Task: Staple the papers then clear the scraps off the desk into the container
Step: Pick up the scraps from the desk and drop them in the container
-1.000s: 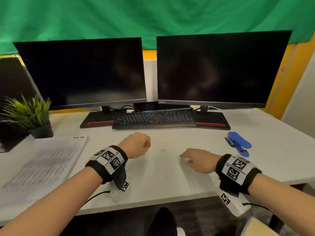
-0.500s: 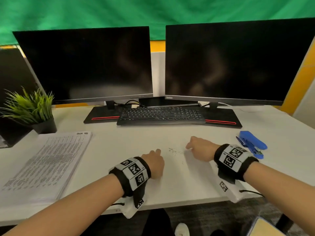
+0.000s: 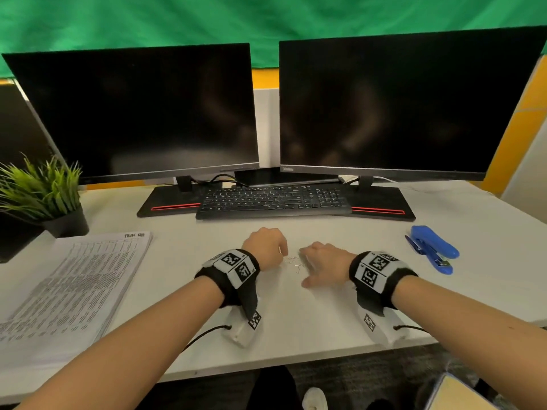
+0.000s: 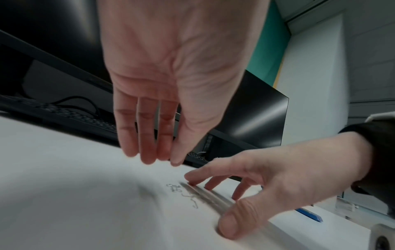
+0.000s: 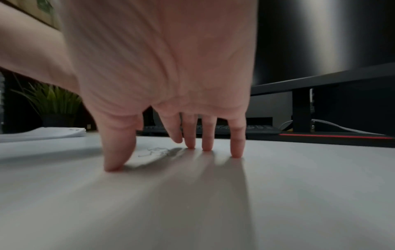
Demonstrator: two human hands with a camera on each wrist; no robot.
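Observation:
A small heap of bent metal staple scraps lies on the white desk between my hands. My left hand hovers just left of the heap, fingers straight and together, holding nothing. My right hand is spread, with its fingertips and thumb touching the desk right beside the scraps. The stapled stack of printed papers lies at the left. A blue stapler lies at the right.
A black keyboard and two dark monitors stand behind the hands. A potted green plant sits at the far left. Bare desk lies in front of the hands up to the near edge.
Both hands have come together toward the scraps; the left one went from a fist to straight fingers, and the right one spread out on the desk beside the heap.

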